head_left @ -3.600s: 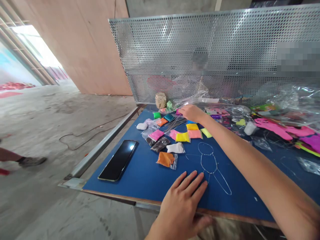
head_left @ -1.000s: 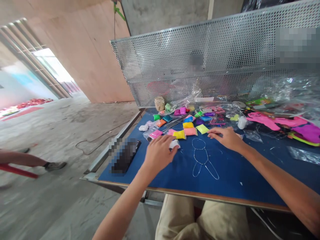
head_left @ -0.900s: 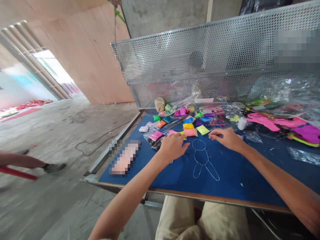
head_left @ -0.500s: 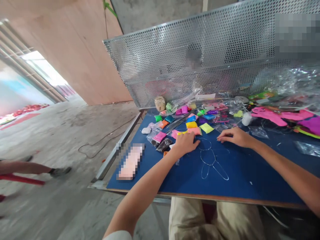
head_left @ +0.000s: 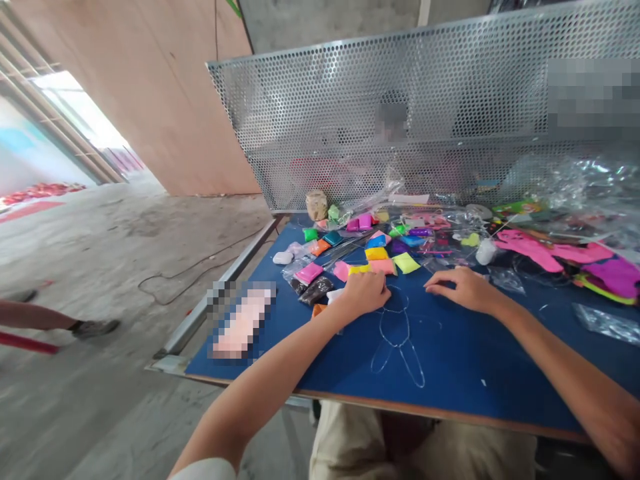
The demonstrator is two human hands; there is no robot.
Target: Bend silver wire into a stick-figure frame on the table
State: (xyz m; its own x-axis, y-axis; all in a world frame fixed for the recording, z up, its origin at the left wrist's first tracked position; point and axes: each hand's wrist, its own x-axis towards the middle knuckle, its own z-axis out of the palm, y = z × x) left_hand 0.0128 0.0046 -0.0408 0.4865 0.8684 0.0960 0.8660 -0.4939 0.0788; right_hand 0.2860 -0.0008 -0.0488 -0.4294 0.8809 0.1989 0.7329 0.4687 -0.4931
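Note:
A thin silvery wire figure (head_left: 396, 327) made of joined loops lies flat on the blue tabletop (head_left: 450, 373). At the left edge of its top loop is my left hand (head_left: 367, 293), fingers curled down and the thumb drawn in against the wire. To the right, my right hand (head_left: 460, 289) rests just above the table, thumb and fingertips brought together. Whatever is between those fingertips is too fine to make out. Small packets of coloured clay lie beyond my left hand, among them a yellow-green packet (head_left: 406, 263) and a peach packet (head_left: 383, 267).
A perforated metal panel (head_left: 350, 120) stands along the table's back. Before it are a tan roll (head_left: 317, 205), a white spool (head_left: 486, 252), pink cut shapes (head_left: 530, 250) and clear plastic bags (head_left: 595, 173). A blurred pinkish rectangle (head_left: 245, 320) lies at left. Someone's leg (head_left: 40, 317) shows far left.
The view has shifted slightly, so the table and wire figure sit further left and lower. Both hands keep nearly the same pose over the table.

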